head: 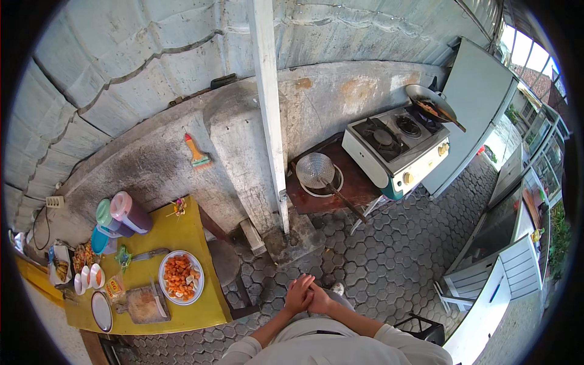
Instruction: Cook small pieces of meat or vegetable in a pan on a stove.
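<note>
My left hand and my right hand are clasped together in front of my waist, with no object visible in them. To their left, a yellow-covered table bears a white plate of orange diced food, a wooden cutting board with a knife on it, and an oval plate. Ahead to the right, a wok with food and a wooden-handled utensil sits on a two-burner gas stove. A perforated metal skimmer rests over a round pot beside the stove.
A white post rises ahead, near a wooden stool. Lidded plastic pitchers and small white bowls stand on the table's far left part. White furniture stands at the right. The floor is hexagonal paving.
</note>
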Demonstrator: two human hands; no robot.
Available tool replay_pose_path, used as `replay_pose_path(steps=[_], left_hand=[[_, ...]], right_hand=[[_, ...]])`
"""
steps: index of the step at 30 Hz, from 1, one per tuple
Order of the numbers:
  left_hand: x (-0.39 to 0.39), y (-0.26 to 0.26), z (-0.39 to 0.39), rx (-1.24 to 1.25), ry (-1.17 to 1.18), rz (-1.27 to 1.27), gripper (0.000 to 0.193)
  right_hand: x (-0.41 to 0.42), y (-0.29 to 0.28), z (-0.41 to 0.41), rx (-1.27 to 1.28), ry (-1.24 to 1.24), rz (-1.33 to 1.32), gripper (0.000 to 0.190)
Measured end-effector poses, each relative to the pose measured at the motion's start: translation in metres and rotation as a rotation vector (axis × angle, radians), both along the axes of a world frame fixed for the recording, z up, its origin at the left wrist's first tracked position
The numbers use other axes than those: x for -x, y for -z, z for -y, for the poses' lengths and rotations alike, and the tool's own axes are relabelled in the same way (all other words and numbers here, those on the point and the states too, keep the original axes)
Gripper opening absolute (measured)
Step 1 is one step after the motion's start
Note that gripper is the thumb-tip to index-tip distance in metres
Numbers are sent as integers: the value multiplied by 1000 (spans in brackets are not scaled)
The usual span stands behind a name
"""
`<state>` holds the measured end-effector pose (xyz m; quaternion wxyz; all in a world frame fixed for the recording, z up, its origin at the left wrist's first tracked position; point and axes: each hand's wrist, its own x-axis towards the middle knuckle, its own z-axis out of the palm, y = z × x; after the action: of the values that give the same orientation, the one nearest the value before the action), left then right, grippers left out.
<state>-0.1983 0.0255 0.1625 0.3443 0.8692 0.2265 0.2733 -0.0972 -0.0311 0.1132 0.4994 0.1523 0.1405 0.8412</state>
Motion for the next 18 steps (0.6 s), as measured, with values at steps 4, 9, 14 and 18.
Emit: replay_pose_path(steps=[4, 9, 14, 18], left_hand=[[1, 59, -10, 310, -237, -52, 40], [-21, 66, -20, 999, -52, -185, 52], [-108, 50, 14, 2238, 486, 402, 68], [-198, 14, 49, 2082, 422, 259, 62]], right_hand=[[-4, -90, -5, 400, -135, 956, 52], [-29, -114, 6, 92, 144, 1366, 59], [-80, -94, 26, -350, 483, 2277, 54], [-160, -105, 59, -415, 850, 2659, 47]])
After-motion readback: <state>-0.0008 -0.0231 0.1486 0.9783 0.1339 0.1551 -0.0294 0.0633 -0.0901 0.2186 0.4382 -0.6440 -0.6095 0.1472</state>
